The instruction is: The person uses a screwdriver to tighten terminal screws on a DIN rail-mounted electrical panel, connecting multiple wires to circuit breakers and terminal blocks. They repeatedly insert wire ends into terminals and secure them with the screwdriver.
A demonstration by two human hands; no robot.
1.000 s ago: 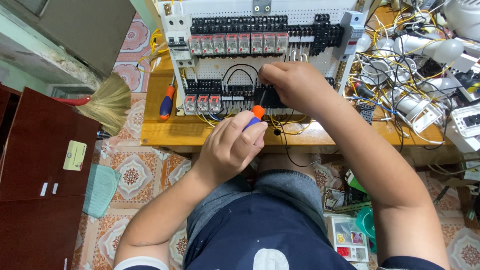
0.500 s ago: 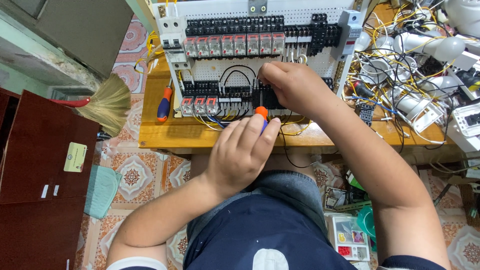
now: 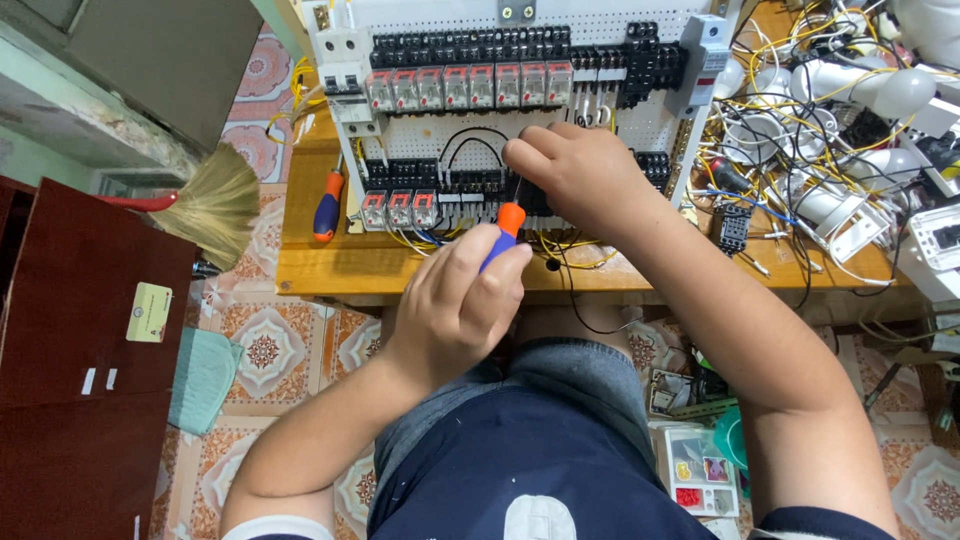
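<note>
A wooden bench (image 3: 400, 268) runs across the top of the view above a patterned tile floor (image 3: 270, 350), and a dark red cabinet (image 3: 80, 380) stands at the left edge. On the bench lies a white perforated panel (image 3: 600, 125) that fills its middle, with a row of clear relays (image 3: 465, 87) along the panel's upper part under black terminal blocks, and three more relays (image 3: 400, 208) near its lower left corner. The right end of the bench carries a heap of yellow, white and black wires (image 3: 800, 150) among white fittings. A straw broom (image 3: 215, 203) lies off the bench's left end, its red handle pointing left. The right hand (image 3: 580, 175) rests curled on the lower middle of the panel, fingers bent down onto the black parts there; what it pinches, if anything, cannot be told. The left hand (image 3: 460, 305) is closed around the blue handle of a screwdriver (image 3: 505, 228) at the bench's front edge, its orange collar showing above the fingers and its shaft running up under the right hand. A second screwdriver (image 3: 327, 207), blue and orange too, lies loose just beside the panel's left edge. A small parts box (image 3: 698, 470) sits on the floor by the right knee.
</note>
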